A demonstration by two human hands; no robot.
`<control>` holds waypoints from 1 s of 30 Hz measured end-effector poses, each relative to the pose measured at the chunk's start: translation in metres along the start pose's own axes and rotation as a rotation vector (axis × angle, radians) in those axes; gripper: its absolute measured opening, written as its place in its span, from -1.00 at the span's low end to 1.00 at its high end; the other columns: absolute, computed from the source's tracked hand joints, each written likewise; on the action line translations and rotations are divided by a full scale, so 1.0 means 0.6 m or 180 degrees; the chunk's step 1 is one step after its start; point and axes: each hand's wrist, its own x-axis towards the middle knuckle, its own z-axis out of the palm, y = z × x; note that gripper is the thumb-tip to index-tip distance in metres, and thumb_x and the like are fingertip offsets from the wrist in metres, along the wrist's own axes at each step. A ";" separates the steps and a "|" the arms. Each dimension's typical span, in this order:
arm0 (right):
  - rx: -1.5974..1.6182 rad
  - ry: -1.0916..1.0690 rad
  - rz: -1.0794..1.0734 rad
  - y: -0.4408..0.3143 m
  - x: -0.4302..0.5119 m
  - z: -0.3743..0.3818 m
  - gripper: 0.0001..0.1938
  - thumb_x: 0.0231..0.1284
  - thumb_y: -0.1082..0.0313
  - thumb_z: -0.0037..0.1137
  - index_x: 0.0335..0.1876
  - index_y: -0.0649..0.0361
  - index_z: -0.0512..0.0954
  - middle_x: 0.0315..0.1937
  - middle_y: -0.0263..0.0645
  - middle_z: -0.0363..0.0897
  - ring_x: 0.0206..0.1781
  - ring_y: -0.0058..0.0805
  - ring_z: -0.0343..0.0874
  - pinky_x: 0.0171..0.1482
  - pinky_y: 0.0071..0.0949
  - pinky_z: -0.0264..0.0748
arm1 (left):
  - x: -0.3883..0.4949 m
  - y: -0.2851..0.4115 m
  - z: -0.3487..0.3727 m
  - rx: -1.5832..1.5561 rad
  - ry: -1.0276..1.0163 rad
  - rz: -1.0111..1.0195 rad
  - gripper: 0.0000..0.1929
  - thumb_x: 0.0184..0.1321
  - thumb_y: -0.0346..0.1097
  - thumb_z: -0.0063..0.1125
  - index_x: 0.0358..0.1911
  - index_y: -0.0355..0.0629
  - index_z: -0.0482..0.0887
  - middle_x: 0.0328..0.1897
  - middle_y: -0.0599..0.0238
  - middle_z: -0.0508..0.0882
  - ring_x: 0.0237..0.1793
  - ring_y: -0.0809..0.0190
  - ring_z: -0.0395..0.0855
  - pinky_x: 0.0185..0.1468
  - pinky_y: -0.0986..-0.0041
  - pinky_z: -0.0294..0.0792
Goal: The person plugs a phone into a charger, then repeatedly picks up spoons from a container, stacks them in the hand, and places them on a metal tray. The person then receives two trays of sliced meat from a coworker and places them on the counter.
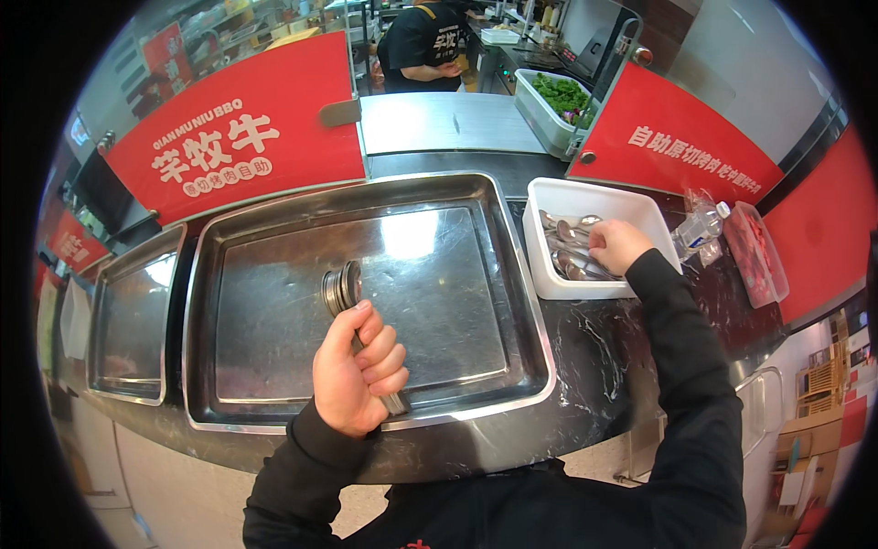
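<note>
My left hand (360, 370) is closed around the handles of a stack of metal spoons (341, 287). Their nested bowls point up and away from me, above the large stainless steel tray (439, 412). On the right, my right hand (617, 245) reaches into a white plastic bin (590, 291). Several loose metal spoons (573, 254) lie in that bin in different directions. The right fingertips are down among the spoon handles, and whether they grip one is hidden.
A second steel tray (130, 329) stands at left. Right of the bin are a plastic bottle (699, 230) and a clear tub of red contents (754, 257). Red panels (240, 130) with writing border the dark counter (583, 357). Beyond them are leafy greens (559, 96) and a person (422, 51).
</note>
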 end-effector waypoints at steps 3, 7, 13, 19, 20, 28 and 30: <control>-0.0011 0.0014 -0.0056 0.002 -0.002 0.001 -0.86 0.23 0.29 0.39 -0.27 0.19 0.70 -0.26 -0.11 0.78 -0.07 -0.06 0.76 0.02 -0.10 0.65 | 0.005 -0.003 -0.006 0.0035 0.0048 -0.0053 -0.63 0.63 -0.09 -0.03 -0.44 0.06 0.32 -0.65 0.60 0.14 -0.66 0.49 0.04 -0.62 0.56 -0.06; 0.0020 0.0064 -0.0119 0.006 -0.002 -0.001 -0.86 0.19 0.34 0.41 -0.25 0.21 0.70 -0.27 -0.11 0.79 -0.09 -0.07 0.77 0.01 -0.11 0.66 | 0.006 -0.007 -0.007 0.0078 0.0006 -0.0148 -0.64 0.61 -0.09 0.00 -0.43 0.05 0.32 -0.64 0.60 0.15 -0.65 0.49 0.05 -0.60 0.55 -0.06; -0.0165 -0.0414 -0.0177 0.020 0.029 -0.015 -0.84 0.11 0.36 0.45 -0.23 0.20 0.72 -0.27 -0.10 0.80 -0.14 -0.10 0.79 -0.04 -0.15 0.68 | 0.004 -0.008 -0.002 0.0268 -0.0017 -0.0185 -0.64 0.62 -0.09 -0.01 -0.42 0.05 0.33 -0.64 0.60 0.15 -0.65 0.49 0.05 -0.58 0.55 -0.04; -0.0190 -0.0478 -0.0639 0.044 0.042 -0.020 -0.82 0.05 0.35 0.45 -0.25 0.23 0.74 -0.33 -0.11 0.79 -0.24 -0.19 0.78 -0.13 -0.23 0.68 | 0.001 -0.011 0.001 0.0304 0.0005 -0.0168 -0.65 0.63 -0.09 -0.04 -0.41 0.05 0.33 -0.64 0.60 0.14 -0.64 0.49 0.04 -0.59 0.56 -0.04; -0.0035 -0.0492 -0.0560 0.047 0.040 -0.021 -0.82 0.07 0.35 0.45 -0.25 0.24 0.74 -0.34 -0.11 0.79 -0.26 -0.21 0.78 -0.14 -0.25 0.67 | 0.001 -0.012 0.000 0.0304 0.0037 -0.0201 -0.65 0.63 -0.09 -0.04 -0.41 0.05 0.33 -0.64 0.60 0.14 -0.64 0.49 0.04 -0.59 0.56 -0.03; 0.0453 0.0247 -0.0173 0.033 0.009 -0.044 -0.84 0.26 0.34 0.36 -0.28 0.29 0.73 -0.40 -0.14 0.78 -0.32 -0.33 0.77 -0.17 -0.32 0.66 | 0.006 -0.015 -0.003 0.0344 0.0001 -0.0217 -0.65 0.62 -0.09 -0.03 -0.41 0.04 0.34 -0.64 0.60 0.16 -0.64 0.49 0.05 -0.58 0.56 -0.02; 0.0460 0.0683 -0.0513 0.021 0.002 -0.058 -0.84 0.31 0.35 0.34 -0.26 0.30 0.72 -0.39 -0.15 0.78 -0.33 -0.35 0.77 -0.17 -0.34 0.66 | 0.006 -0.016 -0.002 0.0335 0.0045 -0.0248 -0.65 0.62 -0.09 -0.02 -0.41 0.04 0.34 -0.64 0.60 0.16 -0.64 0.49 0.05 -0.58 0.56 -0.02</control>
